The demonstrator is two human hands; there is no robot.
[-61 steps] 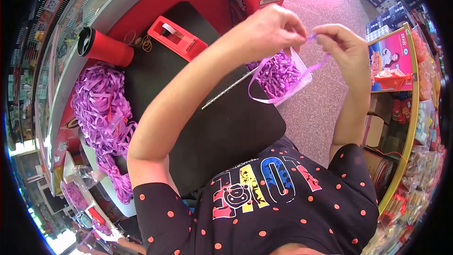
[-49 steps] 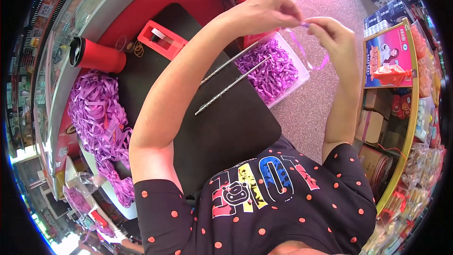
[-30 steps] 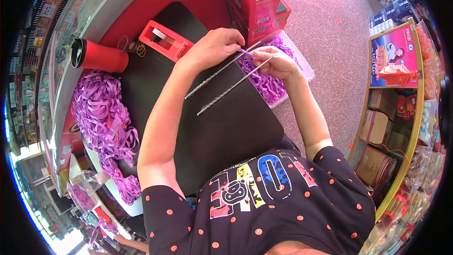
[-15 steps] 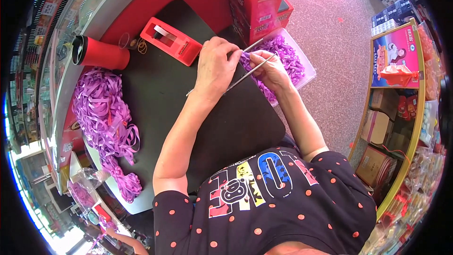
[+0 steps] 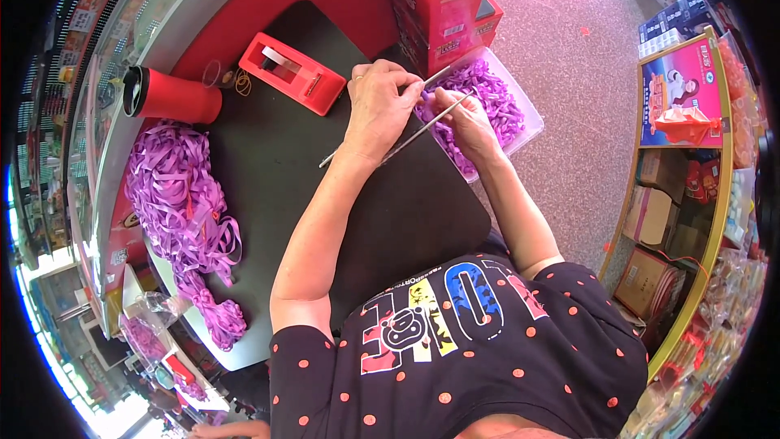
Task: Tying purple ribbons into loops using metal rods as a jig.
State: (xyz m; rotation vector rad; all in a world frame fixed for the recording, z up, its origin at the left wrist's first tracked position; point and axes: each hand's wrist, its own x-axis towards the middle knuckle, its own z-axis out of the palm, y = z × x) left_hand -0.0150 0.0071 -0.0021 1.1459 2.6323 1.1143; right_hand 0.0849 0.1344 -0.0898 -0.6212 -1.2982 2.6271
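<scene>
Above the far right part of the dark tabletop (image 5: 406, 211), my hands work close together. My left hand (image 5: 379, 110) is closed, thumb and fingertips pinching a small piece of purple ribbon (image 5: 424, 107). Opposite it, my right hand (image 5: 471, 126) is closed too, its fingertips at the same ribbon, partly hidden. Two thin metal rods (image 5: 422, 128) slant up and right past the hands; one crosses in front of the right fingers, the other passes behind the left hand. Just beyond, a white plastic tub (image 5: 532, 126) holds many small purple ribbon pieces.
A large heap of purple ribbon (image 5: 175, 195) lies along the left table edge. A red tape dispenser (image 5: 294, 73), rubber bands (image 5: 243, 82) and a red tumbler (image 5: 180, 96) are at the far side. Red cartons (image 5: 447, 8) stand beyond; a shelf (image 5: 682, 195) is at right.
My right fingertips have shifted slightly up and left, and less of the ribbon between my hands shows. At lower left, another person's arm has moved down toward the picture's edge.
</scene>
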